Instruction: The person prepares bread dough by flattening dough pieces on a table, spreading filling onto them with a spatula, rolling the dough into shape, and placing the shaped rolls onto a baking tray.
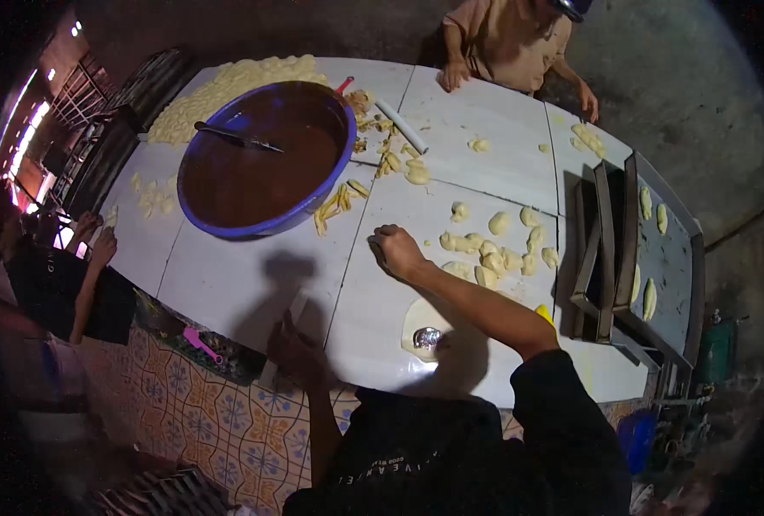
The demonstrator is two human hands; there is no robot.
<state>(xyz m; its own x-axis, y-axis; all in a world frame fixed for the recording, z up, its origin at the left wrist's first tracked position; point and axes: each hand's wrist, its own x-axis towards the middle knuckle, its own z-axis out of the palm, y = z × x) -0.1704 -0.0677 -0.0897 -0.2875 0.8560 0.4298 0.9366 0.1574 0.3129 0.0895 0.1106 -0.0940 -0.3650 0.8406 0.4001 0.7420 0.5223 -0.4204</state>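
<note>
Right hand [395, 248] left of dough lumps [491, 258], fingers curled tight; contents, if any, can't tell. Left hand [296, 351] at near table [369, 344] edge, fingers seemingly wrapped round pale rod [299, 303]. Near: flat dough sheet [413, 321], unfolded, shiny patch [426, 338] on it. Apparently done: few shaped pieces [650, 299] on right tray [674, 258]. Remaining: many lumps unflattened.

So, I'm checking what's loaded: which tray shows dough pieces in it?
The rightmost tray: pale dough pieces lie in it, while none show in the trays to its left.
</note>
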